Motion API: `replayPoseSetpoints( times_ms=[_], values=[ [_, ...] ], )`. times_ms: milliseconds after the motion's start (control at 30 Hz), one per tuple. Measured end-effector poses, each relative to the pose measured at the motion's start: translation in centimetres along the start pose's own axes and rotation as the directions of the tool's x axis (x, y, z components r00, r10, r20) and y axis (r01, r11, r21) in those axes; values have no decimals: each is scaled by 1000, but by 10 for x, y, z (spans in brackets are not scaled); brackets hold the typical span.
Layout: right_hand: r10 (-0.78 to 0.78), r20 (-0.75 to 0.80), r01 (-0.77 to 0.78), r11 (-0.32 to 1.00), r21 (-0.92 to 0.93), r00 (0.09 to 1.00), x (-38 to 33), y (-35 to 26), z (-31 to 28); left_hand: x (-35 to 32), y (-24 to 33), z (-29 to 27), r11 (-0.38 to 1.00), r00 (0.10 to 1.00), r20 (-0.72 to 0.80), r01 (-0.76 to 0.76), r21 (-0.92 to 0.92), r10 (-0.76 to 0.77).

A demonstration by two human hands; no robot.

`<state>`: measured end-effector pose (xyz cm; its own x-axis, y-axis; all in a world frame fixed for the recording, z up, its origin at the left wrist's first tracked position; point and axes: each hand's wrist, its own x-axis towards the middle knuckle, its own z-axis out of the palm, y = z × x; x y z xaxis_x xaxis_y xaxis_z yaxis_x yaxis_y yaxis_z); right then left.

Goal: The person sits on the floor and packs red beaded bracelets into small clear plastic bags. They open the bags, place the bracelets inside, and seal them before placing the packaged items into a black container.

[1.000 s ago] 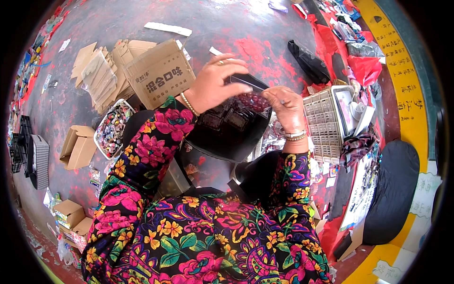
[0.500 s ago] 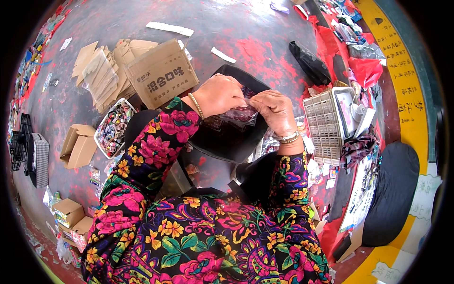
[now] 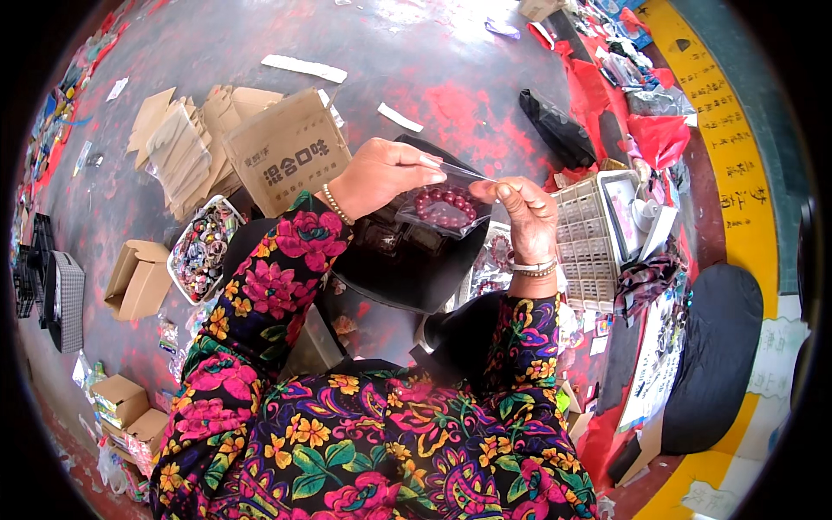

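Observation:
My left hand [image 3: 386,176] and my right hand [image 3: 525,213] hold up a small clear plastic bag [image 3: 442,211] between them, each pinching one end of its top edge. Inside the bag lies a dark red bead bracelet [image 3: 447,205]. The bag hangs just above a black tray [image 3: 407,277] resting on my lap, with dark items in it partly hidden by the bag and my arm. Both forearms wear flowered sleeves, and each wrist has a bracelet.
A printed cardboard box [image 3: 289,152] and flattened cartons [image 3: 178,143] lie to the left. A white tub of small colourful items [image 3: 203,247] sits beside my left elbow. A grey plastic crate [image 3: 587,247] stands at right, with a black bag [image 3: 556,128] and red cloth beyond.
My hands rose from the tray and drew apart. The bag with the red bracelet went from bunched between my fingers to stretched flat by its top edge.

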<state>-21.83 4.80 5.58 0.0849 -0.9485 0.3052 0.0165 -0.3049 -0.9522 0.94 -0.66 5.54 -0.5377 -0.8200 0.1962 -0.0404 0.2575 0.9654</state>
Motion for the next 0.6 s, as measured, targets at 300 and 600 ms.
replayPoseSetpoints(
  times_ms=[300, 600],
  values=[
    [66, -151, -37, 981, 189, 986, 4, -1, 17, 1, -2, 4, 712, 990, 82, 139, -689, -114],
    [250, -375, -125, 936, 328, 893, 14, 10, 18, -3, 0, 18, 669, 901, 373, 419, -614, -221]
  ],
)
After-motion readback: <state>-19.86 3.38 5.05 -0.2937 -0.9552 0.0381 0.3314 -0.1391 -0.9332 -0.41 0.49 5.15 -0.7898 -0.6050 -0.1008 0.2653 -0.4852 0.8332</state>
